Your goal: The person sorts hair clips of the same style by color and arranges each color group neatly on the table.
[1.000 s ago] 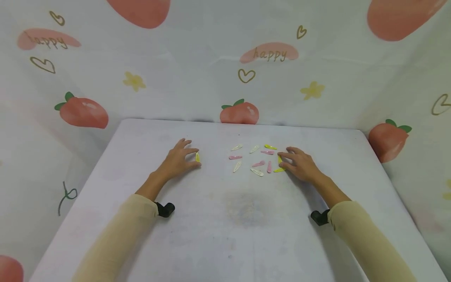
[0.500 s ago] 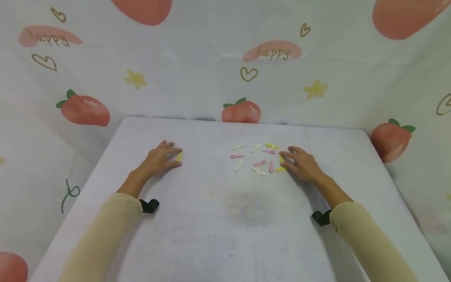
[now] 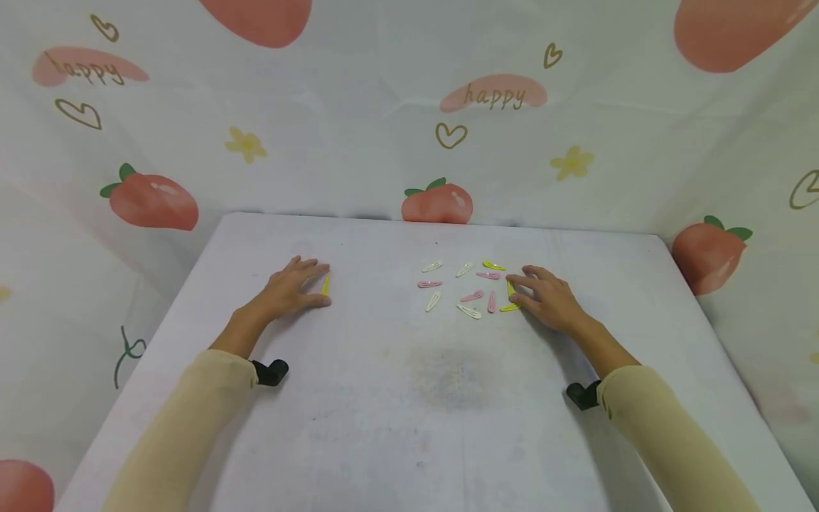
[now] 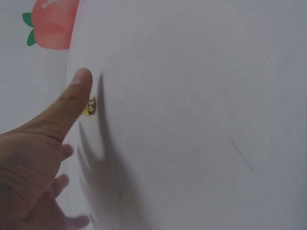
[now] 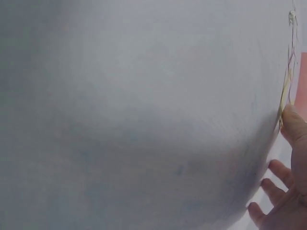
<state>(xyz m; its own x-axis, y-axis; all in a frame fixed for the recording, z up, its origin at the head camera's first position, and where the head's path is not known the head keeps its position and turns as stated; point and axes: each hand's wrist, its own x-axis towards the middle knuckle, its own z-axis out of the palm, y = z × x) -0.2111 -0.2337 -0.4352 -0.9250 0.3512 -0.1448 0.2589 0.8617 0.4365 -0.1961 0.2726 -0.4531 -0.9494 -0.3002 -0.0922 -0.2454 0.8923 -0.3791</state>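
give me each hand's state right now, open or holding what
Left hand: at a slim yellow teardrop-shaped hair clip; whether it grips cannot be told.
Right hand: at another slim yellow clip; whether it grips cannot be told.

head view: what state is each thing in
left hand: pinching a yellow clip
right hand: at another yellow clip, grip unclear
two more yellow clips: lying on the table
four pink clips: scattered
four white clips: scattered
table: smudged
every clip: open or snapped, cannot tell
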